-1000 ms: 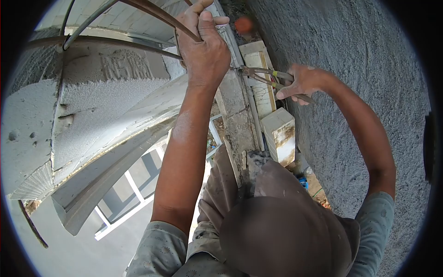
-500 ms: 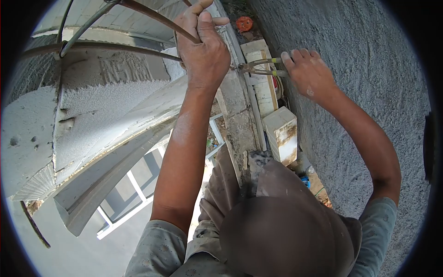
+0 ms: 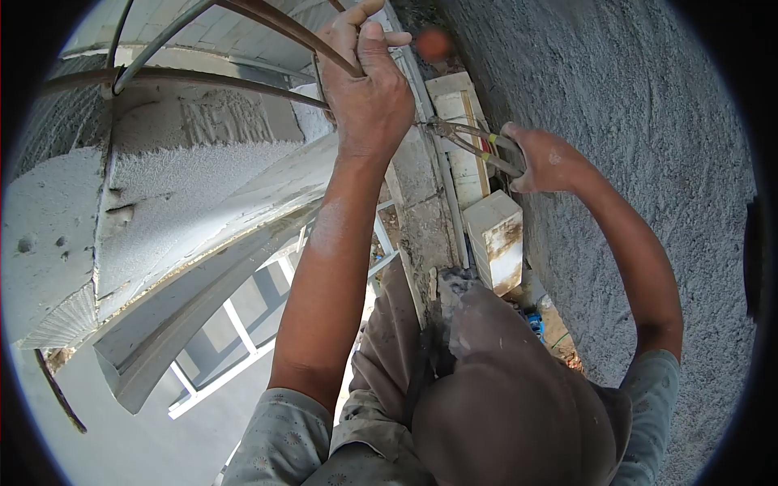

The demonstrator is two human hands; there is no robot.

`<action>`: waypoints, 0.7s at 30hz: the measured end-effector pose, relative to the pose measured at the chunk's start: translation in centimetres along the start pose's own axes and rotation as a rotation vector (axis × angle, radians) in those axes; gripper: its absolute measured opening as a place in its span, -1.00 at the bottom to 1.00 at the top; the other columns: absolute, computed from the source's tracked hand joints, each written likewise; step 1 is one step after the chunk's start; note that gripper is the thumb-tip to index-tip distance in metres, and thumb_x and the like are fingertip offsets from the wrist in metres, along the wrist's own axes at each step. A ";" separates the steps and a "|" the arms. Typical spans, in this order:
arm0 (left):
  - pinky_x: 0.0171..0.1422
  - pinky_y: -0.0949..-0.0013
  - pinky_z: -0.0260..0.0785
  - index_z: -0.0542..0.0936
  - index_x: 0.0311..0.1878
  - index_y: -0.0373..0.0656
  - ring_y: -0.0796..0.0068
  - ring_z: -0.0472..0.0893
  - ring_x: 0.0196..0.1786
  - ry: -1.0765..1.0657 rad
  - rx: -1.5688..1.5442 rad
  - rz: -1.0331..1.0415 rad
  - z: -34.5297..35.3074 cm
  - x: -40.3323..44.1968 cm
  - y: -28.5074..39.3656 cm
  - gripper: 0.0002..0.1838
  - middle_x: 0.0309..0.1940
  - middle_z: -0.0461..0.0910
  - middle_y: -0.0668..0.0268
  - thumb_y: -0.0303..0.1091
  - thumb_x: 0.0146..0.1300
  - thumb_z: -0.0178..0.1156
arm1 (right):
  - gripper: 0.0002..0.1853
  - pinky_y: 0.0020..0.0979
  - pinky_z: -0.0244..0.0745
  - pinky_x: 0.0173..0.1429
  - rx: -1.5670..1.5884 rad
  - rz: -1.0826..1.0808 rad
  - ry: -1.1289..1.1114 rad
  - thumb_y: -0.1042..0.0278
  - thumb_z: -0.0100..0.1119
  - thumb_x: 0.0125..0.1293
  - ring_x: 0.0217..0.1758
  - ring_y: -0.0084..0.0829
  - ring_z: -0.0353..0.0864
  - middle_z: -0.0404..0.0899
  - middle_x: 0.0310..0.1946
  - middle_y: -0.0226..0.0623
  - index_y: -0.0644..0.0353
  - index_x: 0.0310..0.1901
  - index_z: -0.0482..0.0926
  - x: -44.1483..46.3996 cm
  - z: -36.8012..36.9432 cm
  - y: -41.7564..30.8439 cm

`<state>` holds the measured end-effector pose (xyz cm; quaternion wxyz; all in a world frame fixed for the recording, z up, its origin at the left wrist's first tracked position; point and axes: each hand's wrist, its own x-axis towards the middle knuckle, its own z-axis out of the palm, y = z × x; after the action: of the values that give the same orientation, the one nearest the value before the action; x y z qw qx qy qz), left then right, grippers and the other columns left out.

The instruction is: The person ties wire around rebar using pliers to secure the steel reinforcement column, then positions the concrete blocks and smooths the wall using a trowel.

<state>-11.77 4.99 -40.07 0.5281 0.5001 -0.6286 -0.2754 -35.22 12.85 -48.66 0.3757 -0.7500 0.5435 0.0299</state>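
My left hand (image 3: 374,93) is closed near the ends of brown steel bars (image 3: 235,77), one of which runs into its grip. Its thumb and a finger stick out at the top. What lies under the palm is hidden. My right hand (image 3: 551,158) grips a pair of pincers (image 3: 486,156) by the handles, which have yellow-green bands. The handles stand apart, and the pincers slant up to the left. Their jaws are over the edge of a narrow concrete ledge (image 3: 417,174), just right of my left wrist, and whatever they touch is too small to make out.
A rough grey wall (image 3: 632,105) rises close on the right. Below the ledge are a white block (image 3: 494,235) and a blurred orange-red round object (image 3: 433,44). Curved white masonry (image 3: 203,186) spreads left, above a white metal frame (image 3: 235,324). Brown trousers (image 3: 519,389) fill the bottom centre.
My right hand has moved down and turned, tilting the pincers so the handles drop to the right. My left hand and the bars have shifted slightly right in view.
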 end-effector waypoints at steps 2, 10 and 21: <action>-0.19 0.47 0.38 0.49 0.15 -0.32 0.57 0.58 -0.23 -0.001 -0.042 -0.033 0.1 0.0 -0.2 -0.65 -0.08 0.43 0.25 -0.28 0.57 -0.17 | -0.47 -0.19 0.58 -0.24 -0.533 -0.138 0.292 0.33 0.42 0.09 -0.32 -0.20 0.68 0.59 -0.31 -0.13 0.30 0.08 0.47 -0.8 -2.2 -2.1; -0.14 0.46 0.39 0.48 0.16 -0.33 0.55 0.58 -0.22 0.000 0.012 0.018 0.1 -0.1 -0.2 -0.65 -0.08 0.43 0.23 -0.30 0.57 -0.18 | -0.59 -0.26 0.58 -0.37 -0.049 0.167 -0.054 0.14 0.32 0.24 -0.47 -0.32 0.62 0.59 -0.39 -0.17 0.32 -0.06 0.52 1.1 -2.6 -1.2; -0.16 0.44 0.38 0.49 0.15 -0.32 0.55 0.59 -0.25 0.025 0.073 0.089 -0.1 0.0 -1.0 -0.67 -0.11 0.45 0.22 -0.32 0.55 -0.14 | -0.44 -0.23 0.61 -0.38 0.516 0.170 -0.366 0.14 0.51 0.09 -0.46 -0.26 0.68 0.60 -0.47 -0.21 0.32 0.00 0.51 0.5 0.1 0.3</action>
<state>-11.34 4.63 -40.92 0.5291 0.4940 -0.6531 -0.2224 -35.27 12.51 -49.12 0.6410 -0.5641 0.5173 0.0571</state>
